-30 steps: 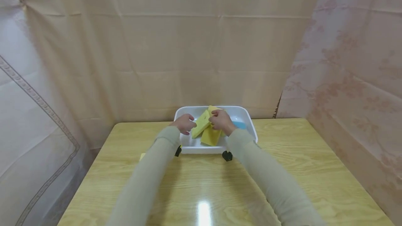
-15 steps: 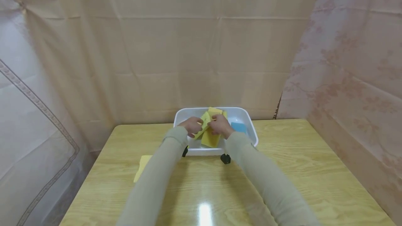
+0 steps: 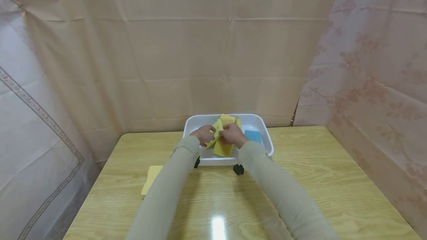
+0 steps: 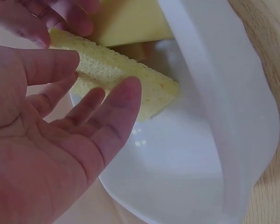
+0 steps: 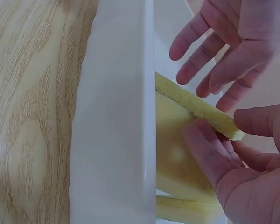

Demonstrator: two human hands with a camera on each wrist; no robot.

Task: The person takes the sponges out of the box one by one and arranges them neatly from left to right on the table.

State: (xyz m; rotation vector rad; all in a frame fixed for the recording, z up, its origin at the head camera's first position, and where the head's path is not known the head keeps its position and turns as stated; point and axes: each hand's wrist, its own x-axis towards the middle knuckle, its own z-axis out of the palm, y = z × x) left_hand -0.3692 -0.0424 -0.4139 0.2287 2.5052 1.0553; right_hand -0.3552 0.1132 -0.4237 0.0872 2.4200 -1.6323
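Observation:
My right hand point(image 3: 232, 135) pinches one end of a yellow porous sponge point(image 5: 196, 102) between thumb and fingers, as the right wrist view shows. The sponge stands tilted on edge inside a white plastic tray point(image 3: 217, 162). Beside it, my left hand point(image 3: 204, 133) has its fingers apart and loosely bent, with fingertips right at the sponge's face in the left wrist view. Several other yellow sponges lie in the tray, among them a flat one point(image 3: 222, 149) below my right hand. A blue sponge point(image 3: 253, 135) lies at the tray's right side.
The tray stands at the far edge of a wooden table point(image 3: 300, 166), close to a beige curtain point(image 3: 166, 66). A flat yellow piece point(image 3: 151, 177) lies on the table at the left, partly covered by my left sleeve point(image 3: 170, 188).
My left hand has moved right, up to the yellow sponge. The right hand has come slightly lower and left onto its end. More of the yellow piece on the table shows.

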